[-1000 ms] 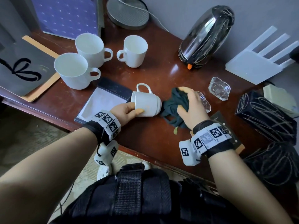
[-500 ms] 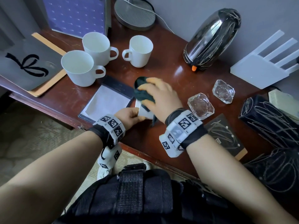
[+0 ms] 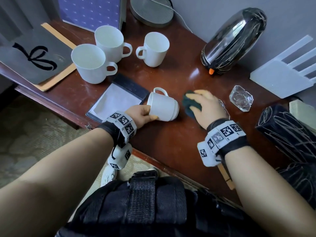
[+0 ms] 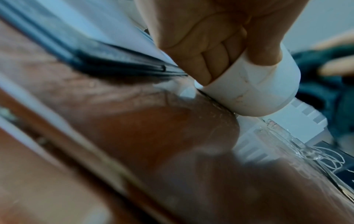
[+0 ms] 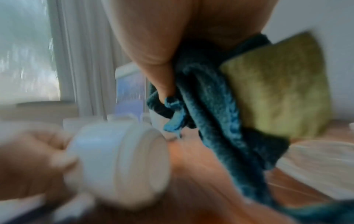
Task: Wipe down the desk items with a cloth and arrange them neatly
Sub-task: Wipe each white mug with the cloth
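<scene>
No legible text, brand, label or number appears in any view; the only markings are black-and-white square coded tags on the left wristband [image 3: 123, 120] and right wristband [image 3: 224, 134], and a black bow-shaped drawing on the grey card [image 3: 36, 56].

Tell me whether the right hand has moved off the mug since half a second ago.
Yes. The right hand with the cloth has swung right, off the mug, toward the glass dish.

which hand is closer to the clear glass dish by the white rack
Right. The right hand, gripping the dark cloth, is just left of the glass dish. The left hand holds the tipped mug farther left, beyond the cloth.
</scene>
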{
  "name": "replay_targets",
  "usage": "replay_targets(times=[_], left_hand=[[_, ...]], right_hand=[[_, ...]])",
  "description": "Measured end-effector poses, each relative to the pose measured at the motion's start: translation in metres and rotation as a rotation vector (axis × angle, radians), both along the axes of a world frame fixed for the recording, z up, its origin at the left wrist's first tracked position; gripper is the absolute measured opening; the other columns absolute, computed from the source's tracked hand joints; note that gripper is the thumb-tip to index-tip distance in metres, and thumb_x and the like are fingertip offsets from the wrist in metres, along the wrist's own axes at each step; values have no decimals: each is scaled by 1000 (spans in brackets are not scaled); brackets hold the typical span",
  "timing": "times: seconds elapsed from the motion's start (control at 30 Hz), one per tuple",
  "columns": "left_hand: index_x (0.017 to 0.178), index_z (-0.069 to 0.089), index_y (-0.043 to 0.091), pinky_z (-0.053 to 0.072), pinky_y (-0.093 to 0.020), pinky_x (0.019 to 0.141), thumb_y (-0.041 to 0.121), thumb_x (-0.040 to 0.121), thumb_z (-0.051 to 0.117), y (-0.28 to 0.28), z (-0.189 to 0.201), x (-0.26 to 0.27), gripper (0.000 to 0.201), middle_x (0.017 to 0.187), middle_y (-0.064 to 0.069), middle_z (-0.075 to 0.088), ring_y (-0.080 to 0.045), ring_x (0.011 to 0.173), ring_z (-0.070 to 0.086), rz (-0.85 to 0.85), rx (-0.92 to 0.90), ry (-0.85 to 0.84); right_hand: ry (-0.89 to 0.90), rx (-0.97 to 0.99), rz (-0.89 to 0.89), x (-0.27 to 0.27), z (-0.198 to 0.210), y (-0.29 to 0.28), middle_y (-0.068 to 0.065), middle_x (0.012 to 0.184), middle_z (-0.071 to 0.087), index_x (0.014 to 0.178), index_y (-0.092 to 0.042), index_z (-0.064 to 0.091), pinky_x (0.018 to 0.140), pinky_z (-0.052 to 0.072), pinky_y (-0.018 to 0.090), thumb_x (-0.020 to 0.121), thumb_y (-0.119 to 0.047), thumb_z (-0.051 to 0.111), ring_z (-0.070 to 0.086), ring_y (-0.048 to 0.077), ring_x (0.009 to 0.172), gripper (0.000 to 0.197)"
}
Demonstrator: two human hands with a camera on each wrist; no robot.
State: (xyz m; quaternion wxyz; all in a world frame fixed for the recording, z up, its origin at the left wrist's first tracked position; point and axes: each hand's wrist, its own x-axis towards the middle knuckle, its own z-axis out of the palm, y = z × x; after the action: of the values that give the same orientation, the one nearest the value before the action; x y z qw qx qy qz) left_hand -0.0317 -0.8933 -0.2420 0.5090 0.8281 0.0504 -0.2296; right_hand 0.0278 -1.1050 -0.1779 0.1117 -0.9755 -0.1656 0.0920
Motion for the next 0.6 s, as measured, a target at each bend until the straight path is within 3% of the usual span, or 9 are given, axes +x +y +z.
replay_targets(times=[0.1, 0.17, 0.2, 0.23, 0.3, 0.33, 0.4, 0.5, 0.6], left_hand=[[117, 62, 18, 29, -11, 90, 22, 91, 58, -1, -2, -1, 27, 110, 6, 63, -6, 103, 53, 4, -8, -9], [91, 63, 14, 33, -7, 71, 24, 91, 58, -2, -5, 1, 11, 89, 1, 65, -9, 84, 55, 11, 24, -9], [76, 56, 15, 33, -7, 61, 26, 90, 59, -2, -7, 2, 18, 75, 2, 58, -10, 72, 49, 17, 61, -5], [71, 52, 18, 32, -9, 57, 27, 90, 59, -3, -4, 1, 22, 70, 5, 53, -10, 69, 46, 23, 70, -21], [92, 65, 16, 33, -9, 68, 24, 90, 60, -2, -4, 1, 10, 87, 6, 62, -9, 85, 53, 26, 18, -15], [106, 66, 15, 33, -10, 79, 22, 89, 60, -1, -6, 2, 19, 98, 5, 64, -10, 95, 55, 20, 0, -3], [117, 63, 17, 31, -15, 92, 23, 89, 60, -1, -3, 2, 29, 111, 3, 65, -11, 106, 55, 20, -13, 1], [120, 61, 19, 29, -14, 93, 23, 89, 59, 0, 0, 3, 31, 112, 7, 62, -6, 105, 52, 19, -37, 17], [120, 61, 18, 27, -10, 89, 21, 90, 59, -1, 0, 1, 30, 106, 11, 59, -3, 102, 51, 20, -45, 9]], right_hand=[[-118, 168, 109, -2, 9, 40, -3, 142, 41, 130, -29, 52, 102, 36, 38, 88, -13, 52, 36, 29, 124, 45], [-57, 50, 272, -10, 7, 65, -5, 146, 34, 132, -33, 49, 105, 31, 39, 89, -16, 51, 29, 27, 130, 46], [-15, -35, 314, -16, 2, 71, -8, 149, 30, 133, -36, 46, 105, 28, 39, 90, -18, 51, 24, 25, 132, 47], [10, -95, 322, -20, -3, 70, -10, 150, 26, 134, -38, 44, 105, 26, 38, 91, -18, 50, 20, 24, 134, 48], [19, -105, 293, -22, -8, 55, -11, 151, 24, 133, -39, 44, 105, 28, 39, 90, -13, 47, 18, 25, 135, 51], [43, -70, 248, -21, -8, 43, -11, 150, 26, 133, -39, 46, 105, 30, 39, 90, -10, 45, 20, 25, 135, 52], [149, -72, 147, -16, -6, 16, -9, 148, 30, 133, -38, 45, 106, 31, 34, 91, -8, 41, 25, 23, 132, 52], [218, -263, 131, -2, 3, -5, -11, 146, 32, 132, -39, 46, 104, 31, 31, 91, -8, 41, 30, 22, 127, 51], [76, -63, 78, 10, 18, 14, -10, 144, 36, 131, -36, 50, 101, 33, 30, 93, -14, 44, 36, 23, 125, 44]])
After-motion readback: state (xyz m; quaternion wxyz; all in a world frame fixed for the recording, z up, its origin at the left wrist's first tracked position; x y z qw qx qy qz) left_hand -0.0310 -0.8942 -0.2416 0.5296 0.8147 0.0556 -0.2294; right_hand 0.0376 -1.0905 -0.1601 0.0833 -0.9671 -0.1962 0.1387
